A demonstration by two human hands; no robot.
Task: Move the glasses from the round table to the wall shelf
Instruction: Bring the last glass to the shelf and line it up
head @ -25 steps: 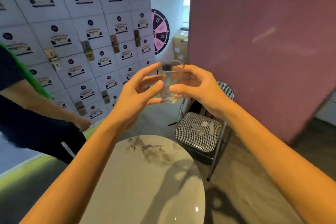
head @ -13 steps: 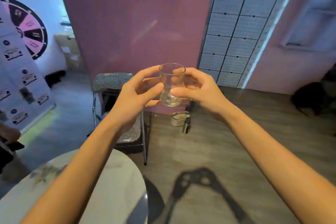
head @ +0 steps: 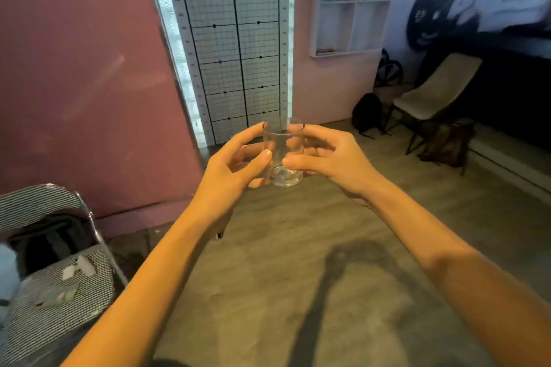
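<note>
While both hands clasp one clear glass [head: 283,155] upright between them, the left hand [head: 235,168] pressing thumb and fingers on its near side and the right hand [head: 331,158] closing on the other, the carrying step appears to be in hand: the glass is in the air and the round table is out of view. The wall shelf [head: 348,9], a white grid of open compartments, hangs well beyond and above the right hand. The next move likely calls for walking closer, raising the glass and setting it level in a compartment. Below the hands lies bare wood-look floor [head: 298,247]; a checked folding chair [head: 56,277] stands far to the left, a beige chair [head: 435,92] beyond the right hand.
</note>
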